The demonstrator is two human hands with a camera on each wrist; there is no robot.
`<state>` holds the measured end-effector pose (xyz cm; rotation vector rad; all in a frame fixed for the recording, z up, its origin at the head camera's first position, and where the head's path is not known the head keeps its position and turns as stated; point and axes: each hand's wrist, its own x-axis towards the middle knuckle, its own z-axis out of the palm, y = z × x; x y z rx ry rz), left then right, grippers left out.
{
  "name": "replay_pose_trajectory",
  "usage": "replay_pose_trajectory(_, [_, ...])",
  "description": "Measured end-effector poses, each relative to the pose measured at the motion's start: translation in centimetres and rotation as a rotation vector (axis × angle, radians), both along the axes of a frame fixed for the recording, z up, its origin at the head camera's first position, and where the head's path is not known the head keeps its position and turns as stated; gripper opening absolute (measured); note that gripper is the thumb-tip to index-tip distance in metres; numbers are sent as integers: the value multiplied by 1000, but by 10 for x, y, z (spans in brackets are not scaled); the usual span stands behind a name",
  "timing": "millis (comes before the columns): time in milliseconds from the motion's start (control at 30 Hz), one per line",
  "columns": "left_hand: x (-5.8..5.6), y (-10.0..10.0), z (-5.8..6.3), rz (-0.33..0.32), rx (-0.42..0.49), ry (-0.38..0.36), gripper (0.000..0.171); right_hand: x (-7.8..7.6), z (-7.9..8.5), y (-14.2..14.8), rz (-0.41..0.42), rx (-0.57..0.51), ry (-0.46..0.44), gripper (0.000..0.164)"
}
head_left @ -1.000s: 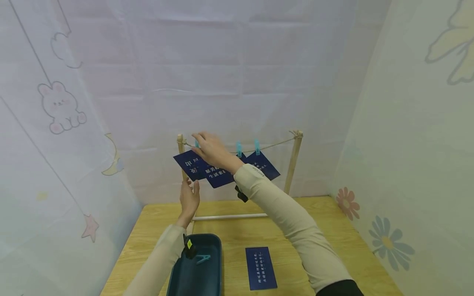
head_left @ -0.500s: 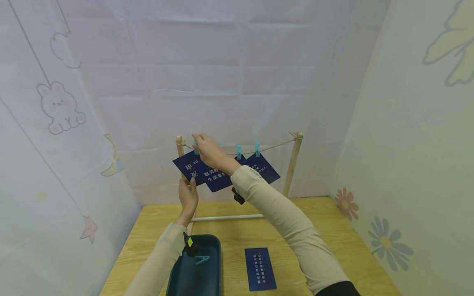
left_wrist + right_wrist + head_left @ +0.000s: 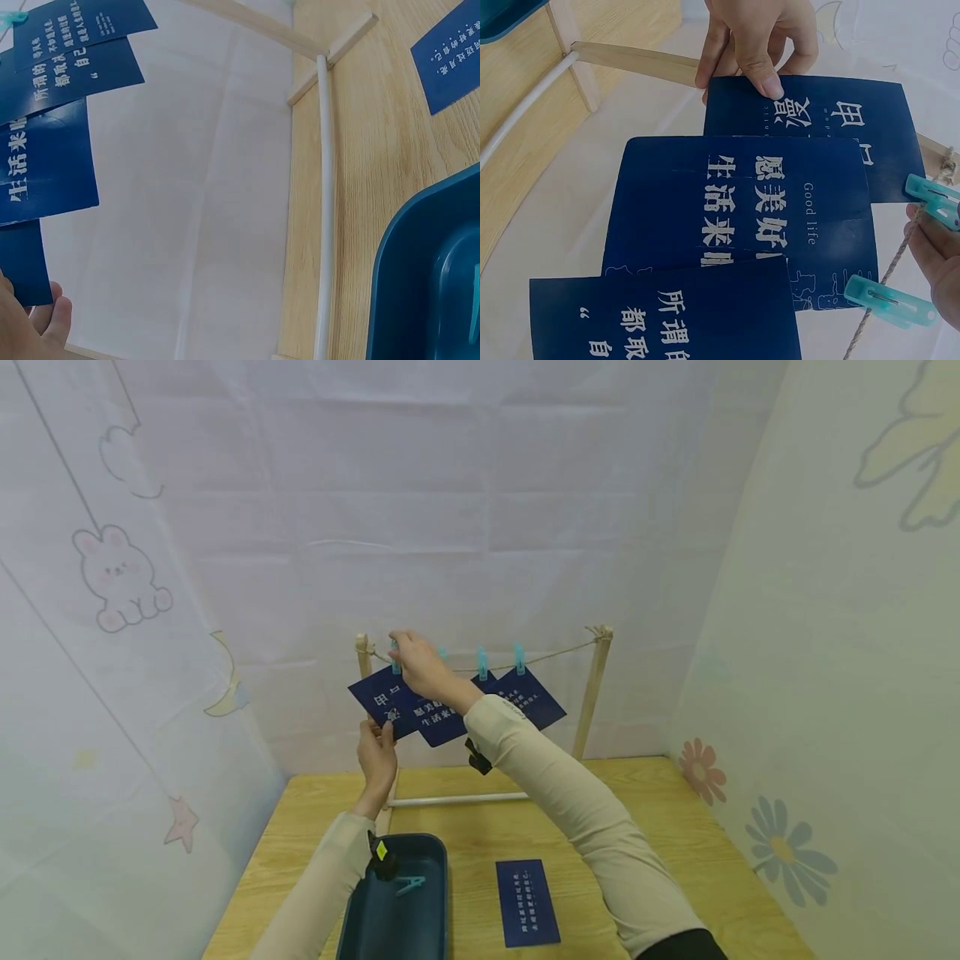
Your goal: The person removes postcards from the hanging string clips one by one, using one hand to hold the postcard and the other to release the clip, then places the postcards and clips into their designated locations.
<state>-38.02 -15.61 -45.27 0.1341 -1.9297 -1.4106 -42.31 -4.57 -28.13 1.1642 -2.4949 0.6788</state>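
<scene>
My left hand (image 3: 377, 756) pinches the lower edge of the leftmost dark blue card (image 3: 810, 112), thumb in front and fingers behind. A turquoise clothespin (image 3: 934, 199) sits at that card's upper corner, on the twine line (image 3: 895, 262). My right hand (image 3: 425, 670) grips this clothespin; in the right wrist view only its fingers show at the edge. Overlapping it hangs a second card (image 3: 742, 202), with another clothespin (image 3: 889, 301) at its corner. More blue cards (image 3: 534, 697) hang to the right, partly behind my right forearm.
Wooden posts (image 3: 592, 693) hold the twine, with a white rod (image 3: 457, 799) low between them. On the wooden table (image 3: 630, 827) stands a dark teal tray (image 3: 442, 902) with a loose clothespin (image 3: 411, 884) inside. Beside it lies another blue card (image 3: 528, 903).
My left hand has come up from just below the leftmost card to pinch its lower edge. My right hand's fingers have settled at the clothespin. The leftmost card has shifted slightly down.
</scene>
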Motion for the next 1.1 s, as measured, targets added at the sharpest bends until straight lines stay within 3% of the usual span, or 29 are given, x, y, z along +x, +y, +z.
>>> replay_pose_trajectory(400, [0,-1,0,-59,69,22,16,2,0,-2,2,-110,-70,30])
replay_pose_trajectory(667, [1,-1,1,-69,82,31,13,4,-2,-4,8,-239,-138,38])
replay_pose_trajectory(1100, [4,-6,-3,-78,65,77,13,6,-5,-7,-28,-325,-1,30])
